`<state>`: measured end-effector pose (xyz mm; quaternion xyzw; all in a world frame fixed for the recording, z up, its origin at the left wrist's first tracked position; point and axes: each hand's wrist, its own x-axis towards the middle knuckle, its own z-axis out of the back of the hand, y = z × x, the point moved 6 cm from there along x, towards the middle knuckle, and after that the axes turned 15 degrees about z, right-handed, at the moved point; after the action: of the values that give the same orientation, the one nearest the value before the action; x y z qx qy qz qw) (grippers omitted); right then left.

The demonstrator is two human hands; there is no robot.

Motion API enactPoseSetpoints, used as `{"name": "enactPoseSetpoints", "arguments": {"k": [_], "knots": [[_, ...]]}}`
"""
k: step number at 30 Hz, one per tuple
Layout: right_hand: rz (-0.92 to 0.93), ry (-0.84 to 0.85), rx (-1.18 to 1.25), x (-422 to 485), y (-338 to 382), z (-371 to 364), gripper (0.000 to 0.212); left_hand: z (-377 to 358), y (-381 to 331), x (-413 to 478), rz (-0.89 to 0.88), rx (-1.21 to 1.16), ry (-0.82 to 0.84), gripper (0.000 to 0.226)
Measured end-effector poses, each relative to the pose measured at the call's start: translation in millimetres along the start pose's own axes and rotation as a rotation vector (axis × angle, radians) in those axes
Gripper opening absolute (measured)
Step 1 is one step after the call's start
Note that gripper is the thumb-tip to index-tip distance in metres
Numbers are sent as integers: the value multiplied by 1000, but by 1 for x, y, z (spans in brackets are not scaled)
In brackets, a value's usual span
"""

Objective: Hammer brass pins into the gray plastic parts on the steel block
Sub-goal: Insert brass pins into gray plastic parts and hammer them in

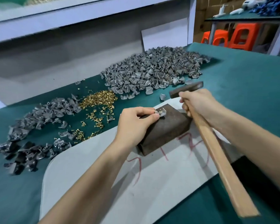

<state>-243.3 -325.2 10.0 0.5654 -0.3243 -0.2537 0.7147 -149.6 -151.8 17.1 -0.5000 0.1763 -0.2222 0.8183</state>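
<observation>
A rusty brown steel block [166, 128] sits on a grey sheet [90, 165] marked with red scribbles. On the block's far top edge lies a gray plastic part [162, 112] with a brass pin in it. My left hand [134, 125] pinches that part at its left side. My right hand [199, 102] grips a wooden-handled hammer [217, 147] close to its dark head [186, 89], which hovers just beyond and right of the block. Loose brass pins [97, 102] lie scattered left of the block.
A large heap of gray parts [152, 70] covers the green table [249, 81] behind the block; a smaller, darker heap [32, 126] lies at the left. Orange stools [239, 38] stand under another table at the back right. A shelf edge runs across the top.
</observation>
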Motion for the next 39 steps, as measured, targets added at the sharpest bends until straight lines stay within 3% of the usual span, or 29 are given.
{"name": "enactPoseSetpoints", "arguments": {"k": [3, 7, 12, 14, 17, 21, 26, 30, 33, 36, 39], "knots": [[23, 78, -175, 4, -14, -1, 27, 1, 1, 2, 0, 4, -5, 5], [220, 102, -738, 3, -9, 2, 40, 1, 6, 2, 59, -21, 58, 6], [274, 120, -991, -4, -7, 2, 34, 13, -1, 15, 177, -65, 24, 6], [290, 133, -1006, -5, -7, 2, 33, 12, -18, 35, 172, -168, -58, 5], [308, 136, -1032, -3, -4, 6, 33, 15, -50, 84, 188, -211, -159, 31], [342, 153, -1049, -2, -3, 7, 35, 71, -45, 128, 127, 183, -309, 50], [323, 171, -1021, -1, -3, 5, 37, 191, 41, 119, 396, 815, -455, 68], [384, 144, -977, -4, 0, 0, 29, 210, 96, 88, 521, 889, -261, 48], [440, 124, -932, -7, 0, -3, 29, 210, 102, 82, 373, 941, -363, 27], [448, 126, -936, -7, -1, -3, 29, 212, 97, 81, 306, 805, -446, 12], [436, 132, -932, -6, -3, -2, 28, 213, 89, 81, 290, 657, -463, 13]]}}
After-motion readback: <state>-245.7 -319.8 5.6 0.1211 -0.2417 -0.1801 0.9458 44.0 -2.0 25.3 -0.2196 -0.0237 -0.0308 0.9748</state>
